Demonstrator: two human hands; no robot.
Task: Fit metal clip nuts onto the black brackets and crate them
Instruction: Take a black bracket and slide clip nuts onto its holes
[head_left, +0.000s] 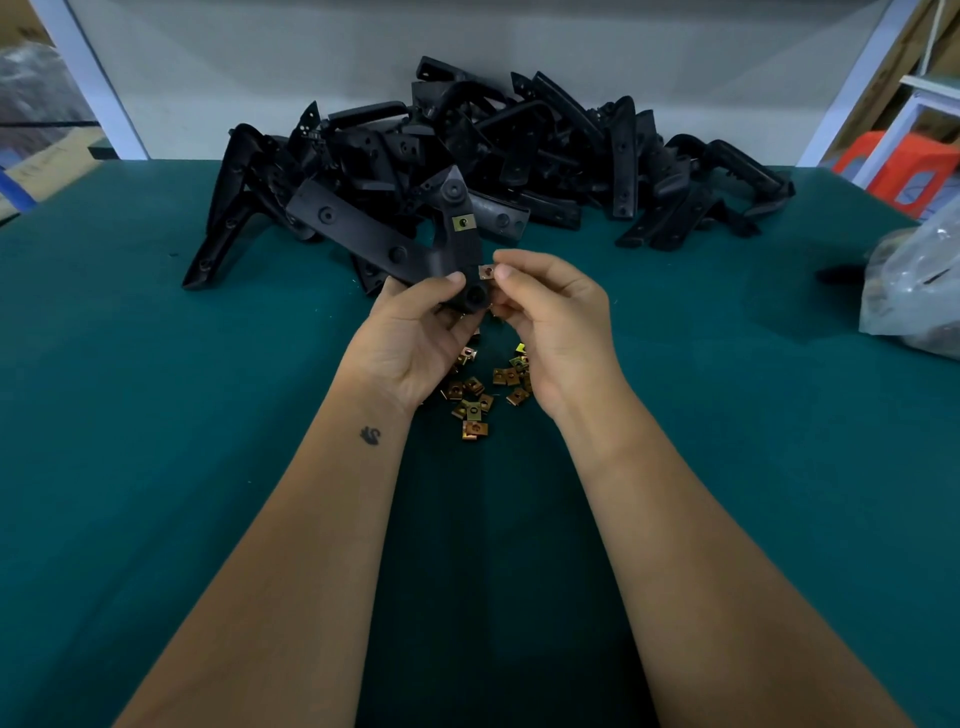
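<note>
left hand (415, 332) gripping black angled plastic bracket (384, 239), right hand (550, 322) pinching small brass-coloured metal clip nut (486, 271) against bracket edge, loose nuts (478, 395) lying below bracket

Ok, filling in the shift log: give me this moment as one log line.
left hand: holds black bracket | right hand: pinches clip nut at bracket edge | fitted clip nut: on bracket | loose clip nuts: on green mat

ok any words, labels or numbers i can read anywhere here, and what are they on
No readable text anywhere in this view.
Cardboard box at the far left: faint dark marks, too blurred to read.
Tattoo on the left forearm: a small swan shape, not lettering.
Held bracket, fitted clip nut, loose clip nuts, plastic bag: no markings visible.
</note>
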